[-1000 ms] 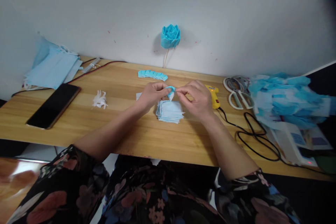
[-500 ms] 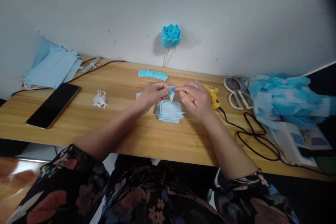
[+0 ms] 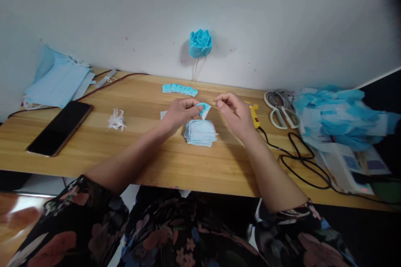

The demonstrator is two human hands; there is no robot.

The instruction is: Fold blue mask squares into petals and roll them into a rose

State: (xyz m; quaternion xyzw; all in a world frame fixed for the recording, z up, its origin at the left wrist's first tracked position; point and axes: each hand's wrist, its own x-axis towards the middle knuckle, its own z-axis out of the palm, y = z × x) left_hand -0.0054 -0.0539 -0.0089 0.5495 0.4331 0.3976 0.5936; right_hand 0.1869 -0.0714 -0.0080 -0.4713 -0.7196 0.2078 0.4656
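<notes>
Between the thumb and fingers of my left hand (image 3: 182, 112) is a small folded piece of blue-and-white mask fabric (image 3: 205, 110), its point hanging downward. Just right of it, apart from the piece, is my right hand (image 3: 235, 113), with thumb and forefinger pinched; what lies between them, if anything, is too small to make out. Below the held piece lies a stack of pale blue fabric squares (image 3: 200, 133). Behind my hands, a row of folded blue pieces (image 3: 179, 89) lies overlapping on the wooden table (image 3: 150, 154).
A blue fabric flower (image 3: 200, 44) on a thin stick stands against the wall. Right of my hands are a yellow glue gun (image 3: 254, 116), its black cord, scissors (image 3: 282, 112) and a blue fabric heap (image 3: 341, 117). Leftward lie white scraps (image 3: 117, 119), a phone (image 3: 59, 128) and face masks (image 3: 59, 79).
My right hand has drawn back to the right, away from the folded piece, which now shows wider in my left hand. The whole view has shifted slightly.
</notes>
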